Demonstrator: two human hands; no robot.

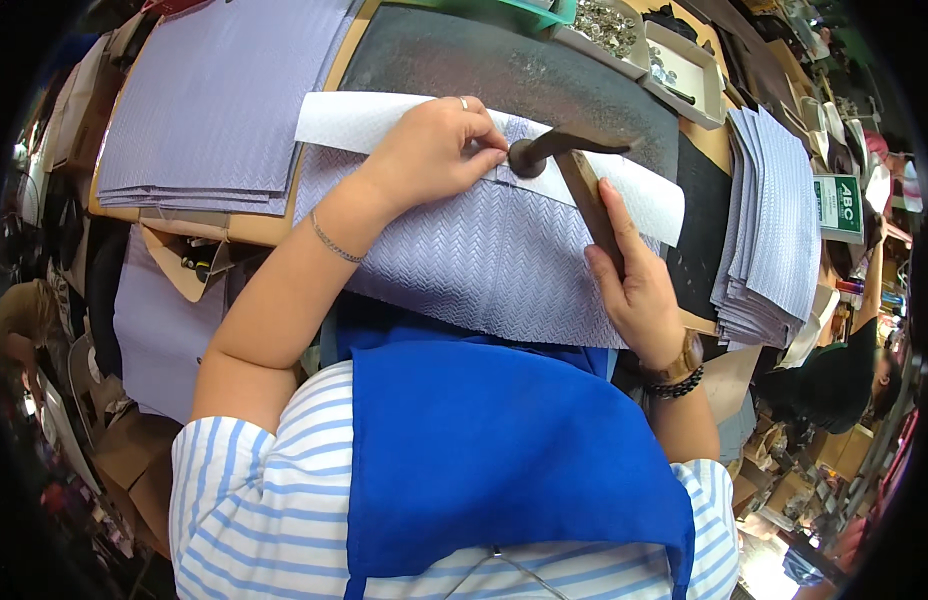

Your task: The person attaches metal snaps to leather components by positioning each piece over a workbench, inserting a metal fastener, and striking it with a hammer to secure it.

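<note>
In front of me lies a lavender sheet (pixel 464 250) with a herringbone weave pattern, its far edge folded back to show a white underside (pixel 644 195). My left hand (pixel 434 148) presses on the fold, thumb and fingertips pinched together; whatever is between them is too small to make out. My right hand (pixel 634 280) grips the wooden handle of a hammer (pixel 592 205). Its round metal face is right beside my left fingertips, over a strip of lavender on the fold. Whether the face touches the sheet, I cannot tell.
A dark work mat (pixel 484 60) lies under the sheet. Stacked lavender sheets (pixel 209 100) stand at left, and narrower lavender pieces (pixel 769 220) at right. Beyond the mat are a box of small metal parts (pixel 604 28) and a white tray (pixel 689 70). Another person (pixel 834 380) is at far right.
</note>
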